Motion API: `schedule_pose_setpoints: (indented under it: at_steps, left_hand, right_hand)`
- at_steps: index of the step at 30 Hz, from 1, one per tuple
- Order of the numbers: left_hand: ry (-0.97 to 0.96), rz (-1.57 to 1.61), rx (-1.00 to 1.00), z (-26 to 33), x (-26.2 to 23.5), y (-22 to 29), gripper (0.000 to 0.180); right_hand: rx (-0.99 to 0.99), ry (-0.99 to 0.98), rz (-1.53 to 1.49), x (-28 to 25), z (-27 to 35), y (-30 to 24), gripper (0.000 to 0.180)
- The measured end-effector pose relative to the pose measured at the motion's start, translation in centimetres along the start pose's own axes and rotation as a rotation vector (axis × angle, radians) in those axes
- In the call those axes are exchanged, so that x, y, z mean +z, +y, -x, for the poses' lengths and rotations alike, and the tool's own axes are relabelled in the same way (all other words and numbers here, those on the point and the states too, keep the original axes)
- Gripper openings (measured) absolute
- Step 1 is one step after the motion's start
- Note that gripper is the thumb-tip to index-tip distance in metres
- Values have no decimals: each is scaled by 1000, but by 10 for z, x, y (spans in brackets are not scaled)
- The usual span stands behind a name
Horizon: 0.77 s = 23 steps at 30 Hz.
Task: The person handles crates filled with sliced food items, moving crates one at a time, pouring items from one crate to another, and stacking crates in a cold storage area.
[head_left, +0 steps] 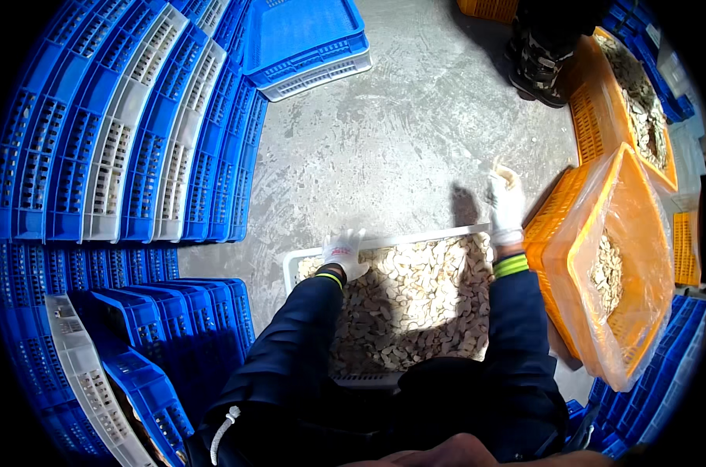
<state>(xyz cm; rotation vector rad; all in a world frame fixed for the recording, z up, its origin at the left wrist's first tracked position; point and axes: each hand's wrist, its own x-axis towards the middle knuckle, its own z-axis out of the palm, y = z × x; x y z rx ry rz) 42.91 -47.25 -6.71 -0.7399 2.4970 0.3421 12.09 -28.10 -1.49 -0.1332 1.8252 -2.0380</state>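
Observation:
A white shallow crate (289, 272) in front of me holds a layer of pale, dried-looking slices (415, 300); their exact kind is hard to make out. My left hand (343, 253), in a white glove, rests at the crate's far left corner over the slices, fingers spread. Beyond the far right corner, my right hand (506, 202), also gloved, is raised with its fingers curled. Something tan shows at its fingertips, too small to name. Shadow covers the near part of the slices.
Orange crates (555, 226) stand on the right, the nearer lined with clear plastic (641, 226) and holding some slices. Stacked blue and white crates (127, 156) rise at left. Blue trays (306, 39) sit farther off. A person's boot (536, 70) is at upper right.

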Motion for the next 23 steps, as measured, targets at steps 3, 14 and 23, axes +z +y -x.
schedule_pose_setpoints:
  at_steps: [3,14,23]
  left_hand:
    - [-35,-16,-18,0,-8,9,88]
    - [-40,61,160,-14,-10,-5,75]
    - [-115,90,169,-16,-8,-16,91]
  right_hand:
    - [-379,-50,-446,-47,38,-85,19]
    - [-105,110,114,-84,115,-67,38]
    - [147,-41,1128,-206,197,114,71]
